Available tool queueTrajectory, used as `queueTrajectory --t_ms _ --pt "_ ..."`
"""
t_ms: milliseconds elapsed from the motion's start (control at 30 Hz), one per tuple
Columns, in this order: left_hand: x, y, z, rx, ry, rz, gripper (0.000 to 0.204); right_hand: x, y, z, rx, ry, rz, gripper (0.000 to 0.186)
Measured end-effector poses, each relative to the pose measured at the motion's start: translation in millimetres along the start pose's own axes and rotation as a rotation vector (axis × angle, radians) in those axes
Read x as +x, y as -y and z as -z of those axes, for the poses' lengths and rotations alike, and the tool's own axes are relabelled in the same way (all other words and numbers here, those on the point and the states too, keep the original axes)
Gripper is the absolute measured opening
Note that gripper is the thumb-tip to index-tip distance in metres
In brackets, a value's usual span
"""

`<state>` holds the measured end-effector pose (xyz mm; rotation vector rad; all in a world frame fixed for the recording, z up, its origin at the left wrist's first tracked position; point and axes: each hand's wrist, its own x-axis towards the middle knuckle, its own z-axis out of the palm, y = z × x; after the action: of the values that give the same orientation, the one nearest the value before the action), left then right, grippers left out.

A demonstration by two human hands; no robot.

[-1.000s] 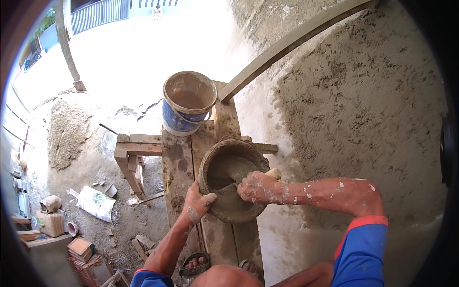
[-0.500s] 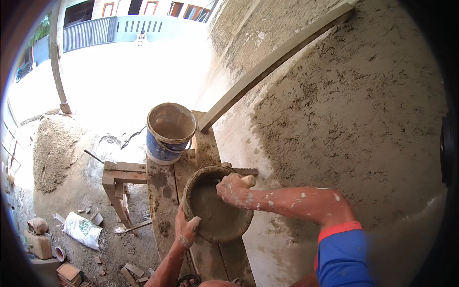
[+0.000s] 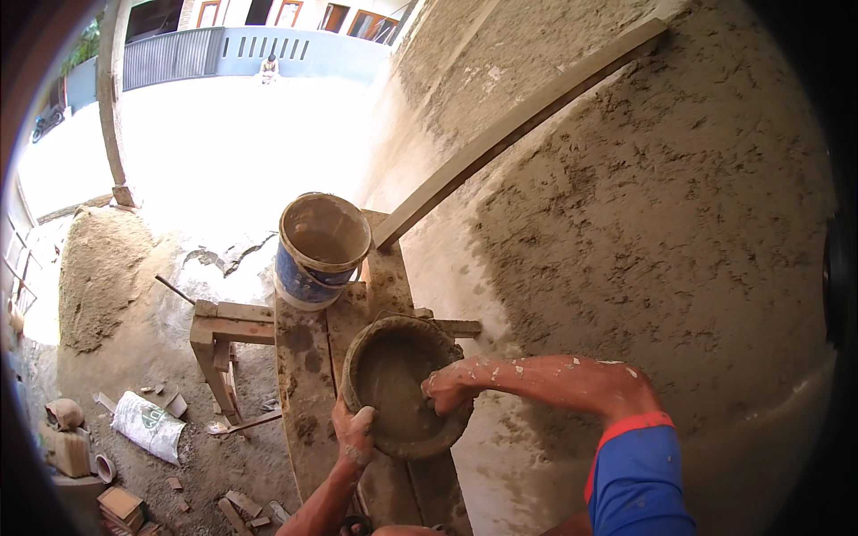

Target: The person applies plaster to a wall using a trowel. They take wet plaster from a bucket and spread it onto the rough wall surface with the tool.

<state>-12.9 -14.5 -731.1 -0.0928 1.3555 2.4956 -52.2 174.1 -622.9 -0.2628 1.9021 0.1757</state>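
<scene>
My left hand [image 3: 353, 429] grips the near left rim of a round, mortar-caked bucket [image 3: 362, 350] on a scaffold of rough planks [image 3: 299, 375]. Wet grey mortar [image 3: 398, 380] fills part of it. My right hand [image 3: 447, 391] is closed and reaches down into the bucket at its right side; whatever it holds is hidden. Just behind stands a blue-and-white bucket [image 3: 308, 277] with a muddy inside.
A long timber [image 3: 518, 129] slants along a rough plastered wall [image 3: 643, 223] on the right. A wooden trestle [image 3: 234, 326] supports the planks. Below left lie a white sack [image 3: 147, 427], scraps and a sand pile [image 3: 98, 277]. A person [image 3: 269, 71] is far off by a fence.
The view has shifted, so buckets and planks sit lower and further left than a second ago. My right hand has dropped deeper into the mortar bucket; the pale handle it held no longer shows.
</scene>
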Motion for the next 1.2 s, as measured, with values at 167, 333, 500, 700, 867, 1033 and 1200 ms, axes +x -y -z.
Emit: queueTrajectory --t_ms 167,333,500,700,867,1033,1200 --pt "5.6 2.9 5.1 0.083 0.057 -0.030 0.054 -1.2 -4.9 -47.6 0.657 -0.102 0.038 0.048" --pt "8.5 3.9 9.5 0.091 0.088 -0.058 0.053 -18.6 -7.4 -77.4 0.926 -0.386 -0.008 0.047" --pt "13.4 8.3 15.5 0.143 0.095 -0.012 0.049 -21.6 -39.5 -113.0 0.540 -0.814 0.195 0.043" --pt "9.8 2.1 17.0 0.134 0.068 0.006 0.050 -69.1 -25.5 -74.0 -0.186 -0.760 -0.057 0.019" --pt "9.0 -1.3 7.3 0.075 0.102 0.009 0.050 -41.5 -17.7 -45.7 -0.187 -0.858 -0.221 0.012" --pt "10.4 3.9 14.3 0.019 0.085 0.040 0.052 -0.1 -10.7 -65.7 -0.359 -0.791 0.013 0.018" --pt "10.4 10.3 20.0 -0.005 0.072 0.010 0.051 -100.3 5.1 -16.6 -0.383 -0.586 0.014 0.020"
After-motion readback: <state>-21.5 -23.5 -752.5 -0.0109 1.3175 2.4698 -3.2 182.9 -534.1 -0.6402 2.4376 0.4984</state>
